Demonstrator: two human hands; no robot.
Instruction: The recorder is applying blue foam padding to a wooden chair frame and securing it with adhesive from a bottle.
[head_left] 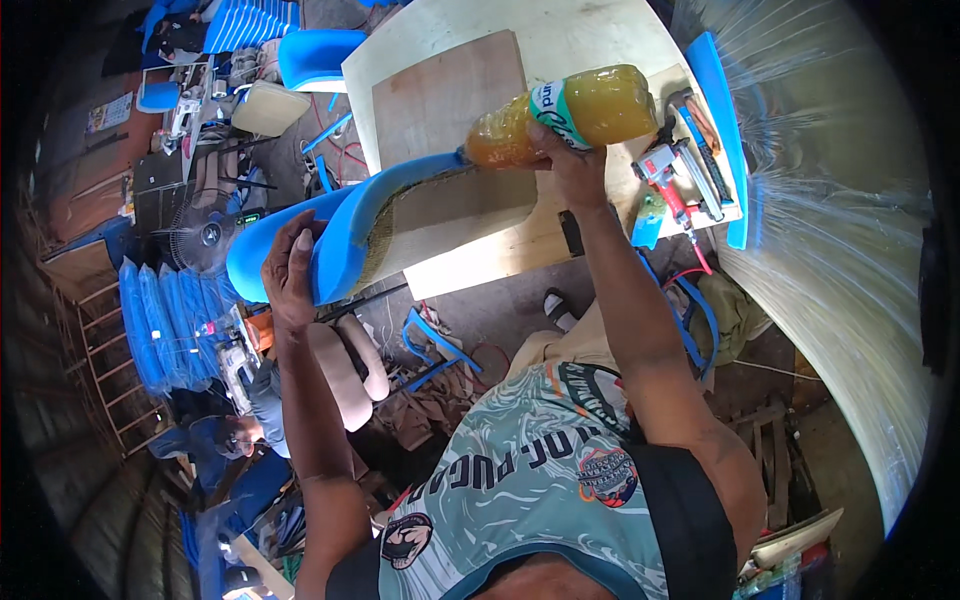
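Note:
My right hand (568,160) is closed around a plastic bottle (610,105) of yellow-orange liquid, tilted almost sideways. Its narrow end meets the upper edge of a curved blue padded piece (340,250) with a rough tan side. My left hand (290,270) grips that piece at its left part. Beneath both lies a pale worktable (410,40) with a brown wooden board (445,80) on it. A red and silver air tool (665,180) with a red hose rests at the table's right, beside my right hand.
A person in a cap (240,435) bends at lower left near wrapped blue pads (145,320) and a metal rack. A fan (205,235), a blue chair shell (315,55) and white machinery stand leftward. Scraps (430,410) litter the floor. A translucent wavy sheet (830,280) bounds the right.

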